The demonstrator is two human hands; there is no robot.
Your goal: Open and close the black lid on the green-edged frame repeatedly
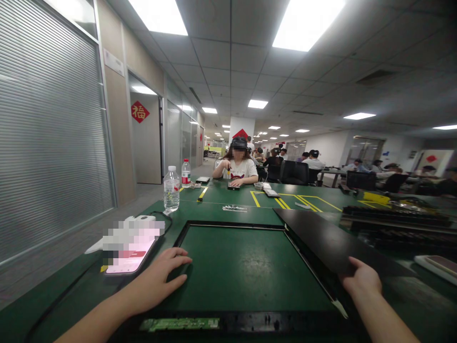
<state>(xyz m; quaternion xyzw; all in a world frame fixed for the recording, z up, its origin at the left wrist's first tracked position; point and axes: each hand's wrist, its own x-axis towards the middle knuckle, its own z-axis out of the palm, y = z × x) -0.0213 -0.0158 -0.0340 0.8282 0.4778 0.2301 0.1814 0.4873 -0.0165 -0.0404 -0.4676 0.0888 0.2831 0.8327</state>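
A black rectangular frame (232,225) lies on the green table in front of me, its inside showing bare tabletop. Set into its near bar is a green circuit board (182,324). My left hand (167,274) rests at the frame's left side with fingers spread, gripping nothing. On the right, a thin dark flat panel (317,240) slants beside the frame and partly overlaps its right side. My right hand (362,281) holds that panel by its near edge, thumb on top; the fingers beneath are mostly hidden. A pale strip of tape (340,308) hangs at the frame's near right corner.
Left of the frame are a lit phone (130,257), a dark cable and a water bottle (171,188). A smaller bottle (186,173) stands farther back. Dark stacked bars (389,221) and another phone (444,264) lie right. A person (237,166) works opposite.
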